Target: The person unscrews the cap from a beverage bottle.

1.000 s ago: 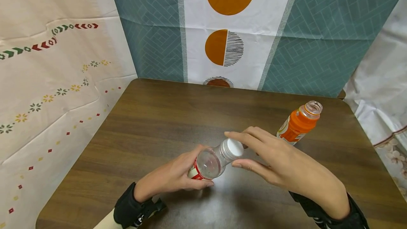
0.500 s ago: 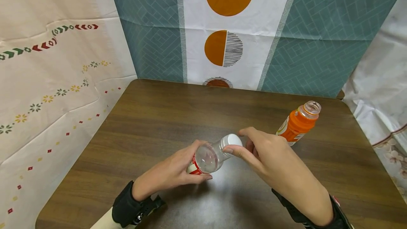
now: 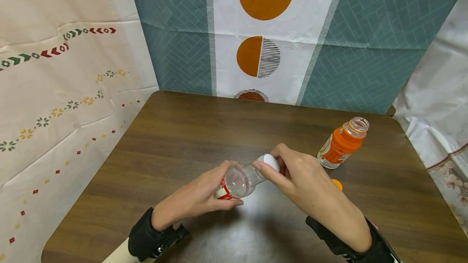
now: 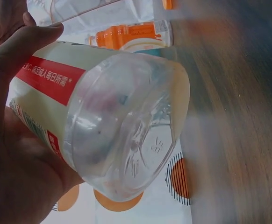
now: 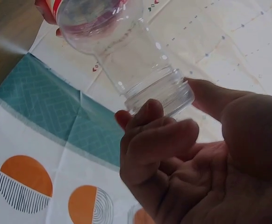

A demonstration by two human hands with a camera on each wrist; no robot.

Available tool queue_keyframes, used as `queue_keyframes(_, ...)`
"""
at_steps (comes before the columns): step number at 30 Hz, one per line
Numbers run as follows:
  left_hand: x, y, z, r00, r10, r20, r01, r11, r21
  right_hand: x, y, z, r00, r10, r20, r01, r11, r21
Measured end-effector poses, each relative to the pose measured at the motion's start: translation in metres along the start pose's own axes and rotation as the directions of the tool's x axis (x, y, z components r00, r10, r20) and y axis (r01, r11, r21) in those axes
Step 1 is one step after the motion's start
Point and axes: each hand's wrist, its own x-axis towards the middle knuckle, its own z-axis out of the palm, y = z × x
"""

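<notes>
A clear plastic bottle [image 3: 239, 182] with a red and cream label is tilted above the table, its neck up to the right. My left hand [image 3: 201, 198] grips the labelled body. In the left wrist view the bottle's moulded base [image 4: 140, 140] faces the camera, and nothing coloured shows inside. On the neck sits a white cap [image 3: 269, 161]. My right hand [image 3: 307, 177] pinches this cap between thumb and curled fingers. The right wrist view shows the fingertips [image 5: 150, 112] against its ribbed side [image 5: 171, 95].
An orange-labelled bottle [image 3: 341, 145] stands uncapped on the right of the wooden table [image 3: 204, 129]. Close to it lies an orange cap [image 3: 337, 184], partly behind my right wrist. Patterned cloths [image 3: 175, 52] hang beyond the table edges.
My right hand has come in leftward, and its thumb and fingers have taken hold of the white cap. The bottle rose slightly. The orange cap on the table has come into view.
</notes>
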Motion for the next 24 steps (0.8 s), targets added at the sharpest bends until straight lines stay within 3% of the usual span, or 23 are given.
queue_keyframes(8, 0.0, 0.001, -0.003, 1.0, -0.011, 0.027, 0.012, 0.999, -0.043, 0.0, 0.003, -0.008, 0.994, -0.078, 0.071, 0.073, 0.995, 0.074)
queue_keyframes(13, 0.0, 0.001, -0.004, 0.999, 0.003, 0.034, -0.001, 0.999, -0.043, -0.002, 0.005, -0.015, 0.981, -0.157, 0.11, 0.15, 0.986, 0.071)
queue_keyframes(24, -0.002, -0.004, 0.0, 0.996, 0.07, 0.055, -0.066, 0.996, -0.065, 0.0, 0.017, -0.024, 0.905, -0.406, 0.126, 0.396, 0.913, 0.097)
